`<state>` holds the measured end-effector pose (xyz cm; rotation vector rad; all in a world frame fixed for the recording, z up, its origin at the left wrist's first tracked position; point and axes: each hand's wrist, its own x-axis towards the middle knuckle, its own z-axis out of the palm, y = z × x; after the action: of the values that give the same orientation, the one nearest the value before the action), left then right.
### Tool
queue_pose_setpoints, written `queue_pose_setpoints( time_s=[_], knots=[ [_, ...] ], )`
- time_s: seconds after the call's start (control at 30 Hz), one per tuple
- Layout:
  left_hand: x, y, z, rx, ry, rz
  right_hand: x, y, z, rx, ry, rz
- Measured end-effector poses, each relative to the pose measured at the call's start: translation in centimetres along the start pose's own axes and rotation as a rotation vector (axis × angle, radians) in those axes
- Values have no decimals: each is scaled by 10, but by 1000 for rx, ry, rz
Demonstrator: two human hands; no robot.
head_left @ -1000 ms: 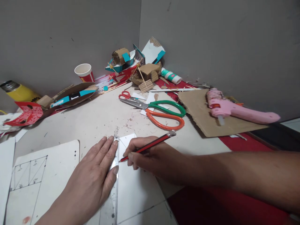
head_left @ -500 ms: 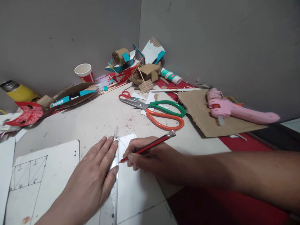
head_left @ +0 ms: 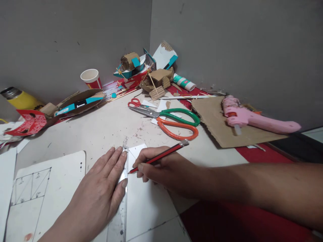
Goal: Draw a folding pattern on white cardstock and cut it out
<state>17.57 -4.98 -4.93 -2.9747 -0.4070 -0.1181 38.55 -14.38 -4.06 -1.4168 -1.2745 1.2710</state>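
Observation:
My left hand (head_left: pixel 103 185) lies flat with its fingers stretched out, fingertips and thumb pressing on a clear ruler (head_left: pixel 123 210). The ruler runs along the left side of a white sheet of card (head_left: pixel 148 211), which bears thin pencil lines near its top and bottom. Closed around a red and black pencil (head_left: pixel 165 153) is my right hand (head_left: pixel 161 166). The pencil tip touches the card right beside the ruler's edge. To the left, partly under my left forearm, is a white page (head_left: pixel 65 174) with a drawn, labelled rectangle crossed by diagonals.
Green-and-orange-handled scissors (head_left: pixel 176 122) and small red-handled scissors (head_left: pixel 135 102) lie beyond my hands. A pink glue gun (head_left: pixel 262 121) rests on brown cardboard (head_left: pixel 214 117) at right. Along the wall stand a paper cup (head_left: pixel 91 80), a yellow bottle (head_left: pixel 22 99) and cardboard models (head_left: pixel 158 77).
The pencil tip has slid very slightly up along the ruler's edge with my right hand. My left hand and the ruler have stayed in place.

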Motion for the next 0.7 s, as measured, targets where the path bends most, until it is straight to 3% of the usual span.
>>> queue_pose_setpoints(
  time_s=[0.7],
  knots=[
    [2,1,-2,46,19,9,10,4,8,290,134,198]
  ],
)
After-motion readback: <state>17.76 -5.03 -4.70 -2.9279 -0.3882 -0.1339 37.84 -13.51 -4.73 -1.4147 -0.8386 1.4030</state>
